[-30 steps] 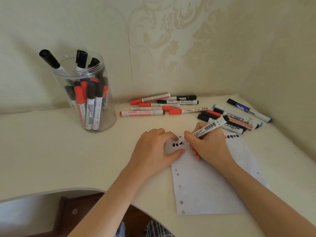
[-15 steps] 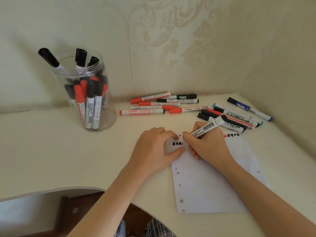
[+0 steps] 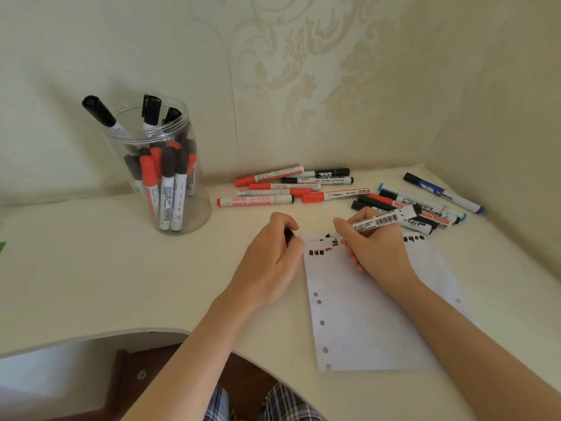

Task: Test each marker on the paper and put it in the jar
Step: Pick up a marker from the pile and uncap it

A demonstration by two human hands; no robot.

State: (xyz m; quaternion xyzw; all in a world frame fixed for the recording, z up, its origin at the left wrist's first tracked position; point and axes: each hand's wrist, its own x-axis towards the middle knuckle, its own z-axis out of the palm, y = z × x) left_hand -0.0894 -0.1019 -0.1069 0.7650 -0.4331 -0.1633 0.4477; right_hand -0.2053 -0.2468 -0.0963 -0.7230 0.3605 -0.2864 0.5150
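The right hand [image 3: 376,253] gripped a marker [image 3: 379,220] over the paper's [image 3: 373,323] top edge. The left hand [image 3: 270,262] curled round a black cap [image 3: 288,235] beside the paper. The jar [image 3: 158,165] stood well apart on the bench [image 3: 91,268].

white barcoded marker [image 3: 378,220] tilted over the hole-punched white paper [image 3: 364,314], which has black scribbles; clear plastic jar [image 3: 158,165] stands upright, holding capped markers.

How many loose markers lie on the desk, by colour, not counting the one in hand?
Red markers: 6
Black markers: 5
Blue marker: 1
Teal marker: 1
Total: 13
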